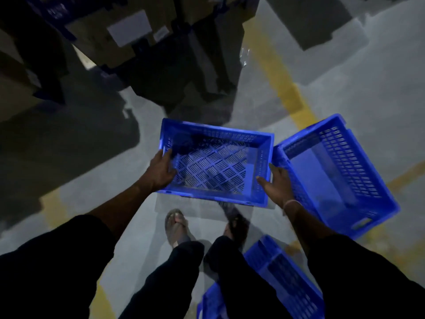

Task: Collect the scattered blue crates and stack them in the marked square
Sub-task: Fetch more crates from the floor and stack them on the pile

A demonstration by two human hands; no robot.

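Cardboard boxes (pixel 110 35) are stacked at far left and top, sunk in shadow and smeared by blur, so their labels cannot be read. Further in, a faded yellow line (pixel 51 208) is seen on the grey floor (pixel 345 88), partly covered by a dark sleeve.

Now the left hand (pixel 161 170): its grip is clamped on the left wall of the held crate (pixel 216 162), thumb inside against the slatted bottom, fingers hidden behind the wall. The crate is carried open side up, above the floor, in front of the feet. A sandalled foot (pixel 176 226) is visible beneath it; the other foot is blurred and hard to make out.

At the crate's right rim, the right hand (pixel 279 186) is laid with fingers spread and fairly straight, touching the wall; whether it is truly gripped cannot be told.

Just beside it, a second crate (pixel 338 173) lies tilted on a yellow stripe. At bottom right, a third crate (pixel 285 279) is half hidden behind a leg and cut off by the frame edge.
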